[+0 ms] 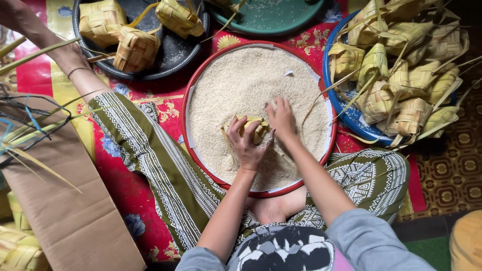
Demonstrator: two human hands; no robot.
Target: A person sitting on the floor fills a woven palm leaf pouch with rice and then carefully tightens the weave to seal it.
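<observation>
Both hands: L hand (pixel 246 145) gripping woven leaf pouch (pixel 253 128), R hand (pixel 282 119) flat on rice (pixel 241 85) w/ fingers spread.

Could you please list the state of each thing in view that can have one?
Red tray: full of rice.
Pouch: held in the rice by both hands.
Left hand: gripping the pouch.
Right hand: pressing on the pouch.
Blue tray: heaped with woven pouches.
Black tray: holds three woven pouches.
Green tray: sprinkled with rice grains.
</observation>
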